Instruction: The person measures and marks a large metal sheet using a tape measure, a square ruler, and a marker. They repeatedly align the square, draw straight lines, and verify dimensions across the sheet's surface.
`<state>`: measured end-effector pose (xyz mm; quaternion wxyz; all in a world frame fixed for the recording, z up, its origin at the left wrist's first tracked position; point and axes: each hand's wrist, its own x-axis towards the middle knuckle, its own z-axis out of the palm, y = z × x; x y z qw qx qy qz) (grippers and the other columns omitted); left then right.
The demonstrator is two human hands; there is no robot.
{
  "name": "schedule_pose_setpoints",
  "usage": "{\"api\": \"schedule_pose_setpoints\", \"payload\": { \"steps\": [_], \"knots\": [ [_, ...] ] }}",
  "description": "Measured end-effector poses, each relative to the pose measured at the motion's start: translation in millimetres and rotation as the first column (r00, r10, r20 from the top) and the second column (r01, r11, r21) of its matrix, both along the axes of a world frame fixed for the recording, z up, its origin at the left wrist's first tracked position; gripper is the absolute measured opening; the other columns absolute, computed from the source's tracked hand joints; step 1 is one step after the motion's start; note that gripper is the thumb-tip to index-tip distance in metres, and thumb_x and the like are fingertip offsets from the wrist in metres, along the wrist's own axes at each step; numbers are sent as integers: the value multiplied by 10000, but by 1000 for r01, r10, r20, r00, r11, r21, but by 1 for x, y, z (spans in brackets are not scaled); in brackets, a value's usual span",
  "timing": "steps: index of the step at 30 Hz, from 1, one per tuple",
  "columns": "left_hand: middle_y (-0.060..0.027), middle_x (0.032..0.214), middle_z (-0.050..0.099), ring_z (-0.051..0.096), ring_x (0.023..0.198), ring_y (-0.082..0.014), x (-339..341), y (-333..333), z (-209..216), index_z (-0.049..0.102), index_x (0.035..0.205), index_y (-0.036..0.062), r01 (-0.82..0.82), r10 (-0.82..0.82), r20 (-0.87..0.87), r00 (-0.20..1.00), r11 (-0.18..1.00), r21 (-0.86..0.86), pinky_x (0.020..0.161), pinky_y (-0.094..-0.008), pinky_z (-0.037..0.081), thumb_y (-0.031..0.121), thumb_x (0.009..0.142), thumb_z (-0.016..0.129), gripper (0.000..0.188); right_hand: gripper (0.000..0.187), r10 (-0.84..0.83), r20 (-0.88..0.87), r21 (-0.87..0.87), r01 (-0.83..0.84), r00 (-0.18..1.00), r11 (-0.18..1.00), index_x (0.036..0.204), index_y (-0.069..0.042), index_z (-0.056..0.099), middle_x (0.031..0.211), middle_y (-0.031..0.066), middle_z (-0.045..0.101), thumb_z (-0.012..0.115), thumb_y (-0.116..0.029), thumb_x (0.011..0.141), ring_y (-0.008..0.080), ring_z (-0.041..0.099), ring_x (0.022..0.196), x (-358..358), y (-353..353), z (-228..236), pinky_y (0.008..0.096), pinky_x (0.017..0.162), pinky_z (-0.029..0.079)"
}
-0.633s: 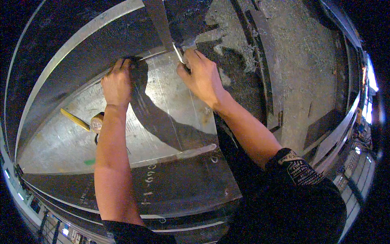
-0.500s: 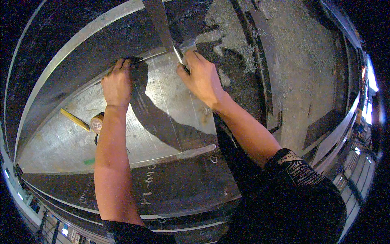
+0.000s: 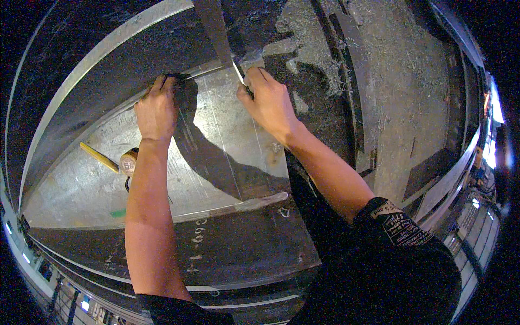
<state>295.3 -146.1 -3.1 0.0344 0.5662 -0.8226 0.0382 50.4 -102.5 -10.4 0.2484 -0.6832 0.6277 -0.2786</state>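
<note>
At the far edge of a bright metal plate (image 3: 227,124), my left hand (image 3: 156,111) is closed, its fingers curled down over a dark thin strip along that edge. What the fingertips grip is hidden. To its right, my right hand (image 3: 269,100) is closed in a pinch around a thin shiny metal strip (image 3: 238,70). This strip slants up to the lower end of a dark upright plate (image 3: 214,32); I cannot tell whether they touch. Thin straight lines cross the bright plate, and my arm's shadow falls over it.
A yellow stick (image 3: 99,157) and a round tan-faced object (image 3: 129,162) lie left of my left forearm, which partly covers the round one. A curved steel flange (image 3: 81,65) sweeps around the far left. Metal shavings (image 3: 336,81) are scattered at the right. Nearest me, a dark plate (image 3: 244,244) carries chalk marks.
</note>
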Motion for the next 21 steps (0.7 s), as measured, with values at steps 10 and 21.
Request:
{"api": "schedule_pose_setpoints", "payload": {
  "steps": [10, 21],
  "knots": [
    [-86, 1111, 645, 683, 848, -303, 4, 2, 5, 641, 1092, 115, 15, -15, -36, 999, 1000, -3, 687, -418, 569, 47, 768, 600, 334, 287, 45, -72, 149, -34, 996, 988, 996, 11, 524, 916, 251, 611, 644, -190, 830, 451, 619, 806, 2, 6, 36, 502, 690, 518],
    [-125, 988, 667, 673, 810, -315, 122, 77, 48, 653, 1008, 81, 26, -18, -29, 999, 949, 315, 689, -413, 552, 25, 795, 558, 239, 359, 392, -53, 562, -297, 918, 772, 1113, -48, 476, 947, 225, 631, 637, -203, 832, 442, 626, 819, -94, 69, 64, 518, 702, 519]
  ]
}}
